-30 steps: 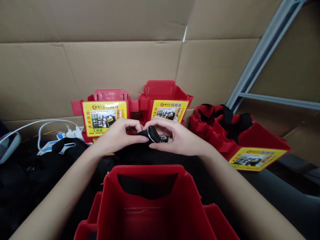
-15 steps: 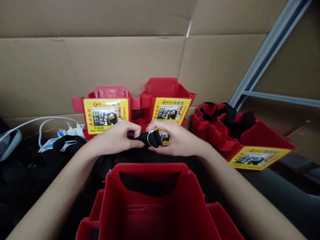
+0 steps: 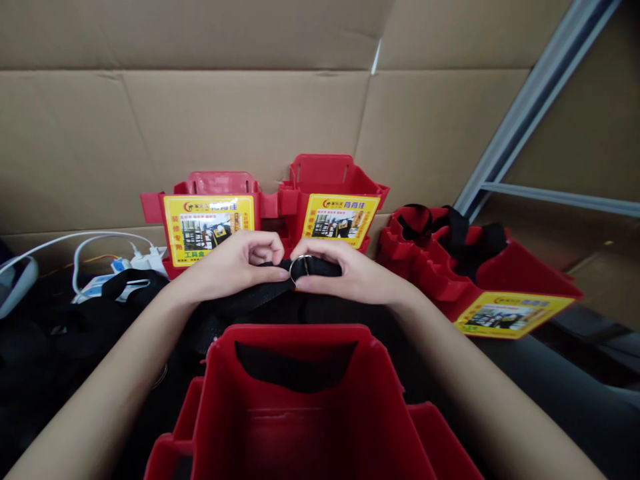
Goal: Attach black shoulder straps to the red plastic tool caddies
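Note:
Between my hands runs a black webbing strap [image 3: 265, 291] with a metal ring [image 3: 292, 272] around it. My left hand [image 3: 240, 265] pinches the strap between thumb and curled fingers, just left of the ring. Thumb and fingers of my right hand [image 3: 345, 272] are closed on the ring and on the strap that passes through it. Right below, close to me, stands a red plastic tool box [image 3: 295, 331] with side pockets. A black band [image 3: 295, 370] crosses the inside of its far wall.
Behind my hands are red tool boxes [image 3: 320, 175] with yellow labels, against a cardboard wall [image 3: 240, 120]. Another red box [image 3: 530, 270] with black straps lies tilted at right. A white power strip [image 3: 95, 288] with cables and dark straps [image 3: 100, 327] lie at left.
The strap end has moved rightward through the ring and now lies along my right fingers. The ring has turned and sits slightly further left, and more strap shows below my left hand.

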Demonstrator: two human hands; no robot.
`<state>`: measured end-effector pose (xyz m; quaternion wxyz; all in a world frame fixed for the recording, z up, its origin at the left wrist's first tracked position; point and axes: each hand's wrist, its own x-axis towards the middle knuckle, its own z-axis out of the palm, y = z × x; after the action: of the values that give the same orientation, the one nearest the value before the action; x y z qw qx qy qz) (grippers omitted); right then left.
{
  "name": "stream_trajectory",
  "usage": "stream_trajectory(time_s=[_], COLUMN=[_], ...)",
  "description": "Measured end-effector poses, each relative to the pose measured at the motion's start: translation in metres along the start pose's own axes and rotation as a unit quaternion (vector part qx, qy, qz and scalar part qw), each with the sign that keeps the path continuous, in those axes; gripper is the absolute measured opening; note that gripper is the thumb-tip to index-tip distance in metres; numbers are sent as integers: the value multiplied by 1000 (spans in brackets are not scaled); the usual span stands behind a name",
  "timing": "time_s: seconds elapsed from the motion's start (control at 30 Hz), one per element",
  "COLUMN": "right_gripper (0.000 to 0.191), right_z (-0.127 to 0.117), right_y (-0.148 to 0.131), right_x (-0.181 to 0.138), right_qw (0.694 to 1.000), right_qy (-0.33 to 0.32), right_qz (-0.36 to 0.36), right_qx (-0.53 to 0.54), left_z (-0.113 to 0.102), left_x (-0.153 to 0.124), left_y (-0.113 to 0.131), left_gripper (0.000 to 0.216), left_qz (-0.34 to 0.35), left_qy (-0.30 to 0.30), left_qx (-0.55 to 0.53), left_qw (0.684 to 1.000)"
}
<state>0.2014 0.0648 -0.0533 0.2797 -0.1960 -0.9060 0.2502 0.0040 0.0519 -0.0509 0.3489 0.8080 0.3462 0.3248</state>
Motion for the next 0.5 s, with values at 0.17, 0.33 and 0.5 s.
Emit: stream_trajectory(time_s=[0.17,0.33,0.5], right_gripper=[10,18,20], right_z=[5,7,6], right_y=[9,17,21], right_x=[4,5,6], right_qw=[999,996,996], right_qy=[31,52,34], right_qz=[17,44,86], right_qx=[-10,49,16], left_z=[-1,-2,-5], left_x=[1,1,2], left_y=[-6,-9,-14], left_gripper=[16,20,16], left_qz=[-2,-44,-66], left_qy=[6,11,-10], left_qx=[10,37,81], left_qw=[1000,998,994])
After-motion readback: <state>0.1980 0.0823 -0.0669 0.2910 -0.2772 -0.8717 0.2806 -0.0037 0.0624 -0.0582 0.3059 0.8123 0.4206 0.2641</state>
